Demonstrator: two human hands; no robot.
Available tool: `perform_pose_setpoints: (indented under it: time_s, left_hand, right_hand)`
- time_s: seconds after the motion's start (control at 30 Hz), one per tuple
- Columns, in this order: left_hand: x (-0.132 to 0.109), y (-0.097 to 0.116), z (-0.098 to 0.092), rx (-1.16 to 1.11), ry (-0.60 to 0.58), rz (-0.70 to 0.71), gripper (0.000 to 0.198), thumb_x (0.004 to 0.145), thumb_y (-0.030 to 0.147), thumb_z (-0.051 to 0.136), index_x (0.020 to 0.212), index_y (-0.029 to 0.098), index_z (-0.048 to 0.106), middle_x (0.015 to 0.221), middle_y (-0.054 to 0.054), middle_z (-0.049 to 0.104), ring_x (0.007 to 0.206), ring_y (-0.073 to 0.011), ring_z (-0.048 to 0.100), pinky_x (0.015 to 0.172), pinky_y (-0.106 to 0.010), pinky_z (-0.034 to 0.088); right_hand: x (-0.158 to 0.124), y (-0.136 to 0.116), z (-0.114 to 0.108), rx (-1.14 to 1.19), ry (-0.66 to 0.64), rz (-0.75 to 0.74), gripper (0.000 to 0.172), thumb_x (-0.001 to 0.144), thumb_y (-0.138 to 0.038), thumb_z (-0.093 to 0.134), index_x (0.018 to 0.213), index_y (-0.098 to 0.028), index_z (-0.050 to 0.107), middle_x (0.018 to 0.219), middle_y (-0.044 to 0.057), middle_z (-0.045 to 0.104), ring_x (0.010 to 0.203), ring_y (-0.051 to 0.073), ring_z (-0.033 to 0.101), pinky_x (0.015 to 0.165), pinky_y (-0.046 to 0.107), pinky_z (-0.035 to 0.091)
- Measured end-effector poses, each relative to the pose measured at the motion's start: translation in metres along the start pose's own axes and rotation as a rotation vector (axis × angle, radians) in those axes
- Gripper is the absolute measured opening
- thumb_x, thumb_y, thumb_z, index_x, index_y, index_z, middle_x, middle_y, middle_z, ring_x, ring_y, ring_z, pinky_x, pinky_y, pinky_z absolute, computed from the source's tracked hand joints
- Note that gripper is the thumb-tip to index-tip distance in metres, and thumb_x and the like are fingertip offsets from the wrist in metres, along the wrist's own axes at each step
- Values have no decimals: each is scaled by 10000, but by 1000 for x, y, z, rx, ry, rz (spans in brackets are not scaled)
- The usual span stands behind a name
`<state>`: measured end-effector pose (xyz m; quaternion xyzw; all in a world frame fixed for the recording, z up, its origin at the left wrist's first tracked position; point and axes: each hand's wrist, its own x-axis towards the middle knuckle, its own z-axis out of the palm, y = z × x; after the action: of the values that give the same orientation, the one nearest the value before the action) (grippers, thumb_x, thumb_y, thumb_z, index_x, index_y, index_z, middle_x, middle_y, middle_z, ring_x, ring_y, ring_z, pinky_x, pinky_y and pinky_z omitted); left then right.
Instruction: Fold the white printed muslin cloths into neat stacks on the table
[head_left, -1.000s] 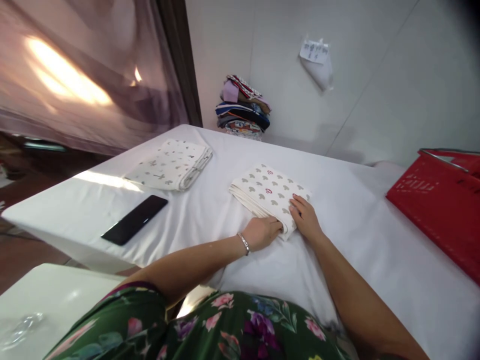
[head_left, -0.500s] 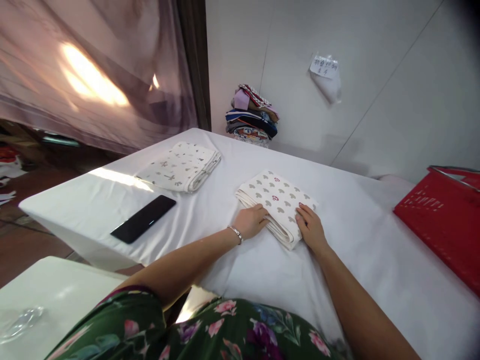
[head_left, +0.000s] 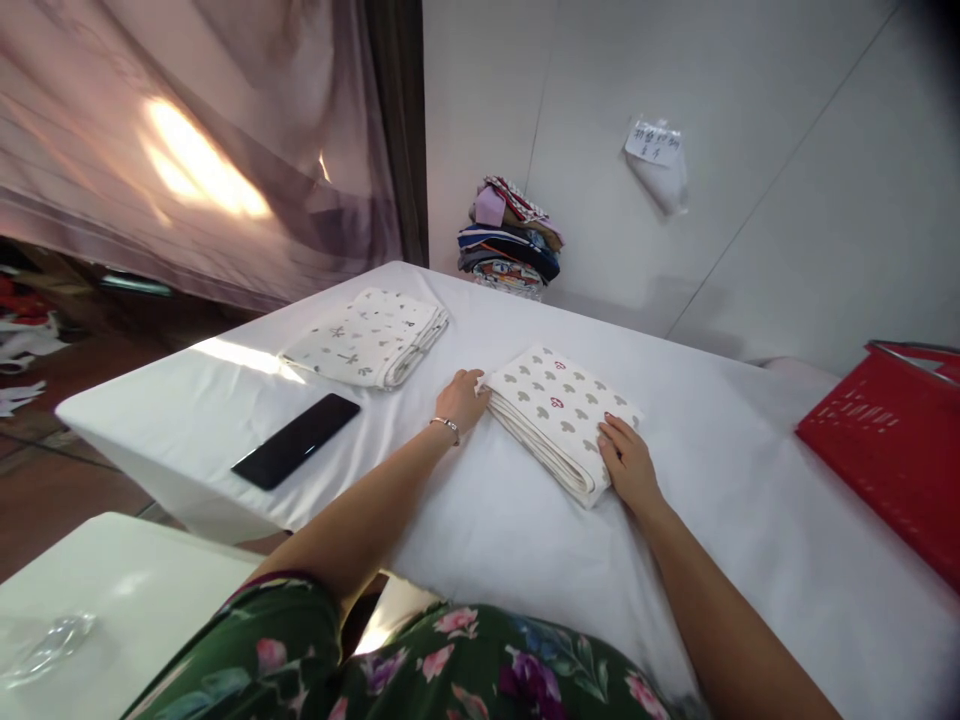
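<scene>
Near the middle of the table (head_left: pixel 487 520), a folded cloth (head_left: pixel 559 415), set diagonally: long axis from far-left to near-right, stacked fold edges facing near-left. One hand at each end of that edge, neither clearly nearer. Left hand (head_left: pixel 463 398), silver bracelet (head_left: pixel 446 424) at the wrist, against the cloth's left corner, fingers curled; pinching or merely touching, impossible to tell. Right hand (head_left: pixel 628 462) flat and open on the near-right corner, fingers lying on top. Soft cream fabric, grey and red heart print, several layers thick. Toward the far-left corner, a second folded cloth (head_left: pixel 371 338); near the left edge, a glossy black phone (head_left: pixel 296 440); at the right edge, a red slotted basket (head_left: pixel 885 440).
</scene>
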<state>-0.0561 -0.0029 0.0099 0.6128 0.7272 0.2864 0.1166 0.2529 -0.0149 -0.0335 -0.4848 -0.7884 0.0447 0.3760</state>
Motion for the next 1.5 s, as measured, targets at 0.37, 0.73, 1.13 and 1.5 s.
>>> perform_pose_setpoints:
  time_s: [0.37,0.73,1.13,1.5]
  left_hand:
    - [14,-17,2,-46,-12,-61,150,737,250,488,786,204,622,886,-30,631,808,-173,564,680,-266,412]
    - [5,-12,2,-100,62,182,321,764,230,477,1056,255,609,1115,-8,564,851,-136,567,777,-253,443]
    - [4,-13,6,9,-13,280,221,798,222,442,910,232,632,1066,-27,586,992,-182,533,821,-283,428]
    - [8,-12,3,-188,-39,-8,229,727,255,455,821,226,662,940,0,626,786,-144,568,721,-247,441]
  right_hand:
    - [-1,1,0,-7,-2,9,354,870,-389,413,1080,-194,620,1243,95,533,1161,245,468,997,493,363]
    - [-1,-1,-1,-5,10,-2,353,873,-383,420,1069,-171,623,1229,106,540,1157,234,471,1008,453,364]
    - [-4,-48,-16,73,27,-65,306,860,-302,458,1131,-239,586,1215,66,555,1195,229,440,1002,451,363]
    - [-10,-73,-5,-51,-354,-302,429,828,-294,495,1252,-236,495,1292,86,497,1222,254,407,1009,465,316]
